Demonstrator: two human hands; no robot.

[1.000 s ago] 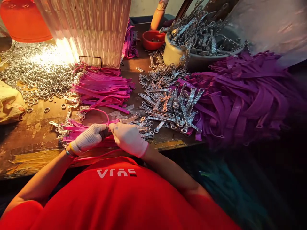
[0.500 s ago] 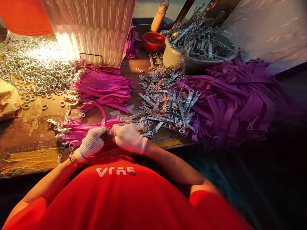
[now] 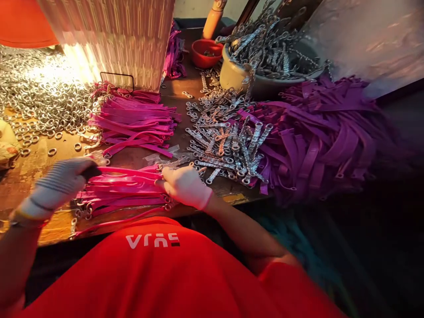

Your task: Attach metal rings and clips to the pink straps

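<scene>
We find the white-knit-gloved left hand (image 3: 59, 181) moved away from the white-gloved right hand (image 3: 188, 185), a narrow pink strap (image 3: 115, 169) running nearly straight between them above the brown wooden table (image 3: 36, 164), fingers curled, though whether they pinch it we cannot tell.

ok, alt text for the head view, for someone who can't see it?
Gloved left hand and right hand at opposite ends of a pink strap bunch on a worn table; metal rings left, silver links and purple straps right.

We count one small red round bowl (image 3: 206, 59), one large pale round tub (image 3: 233, 75), one ribbed translucent panel (image 3: 132, 39), and two rows of bright pink flat straps (image 3: 132, 115) before it.
</scene>
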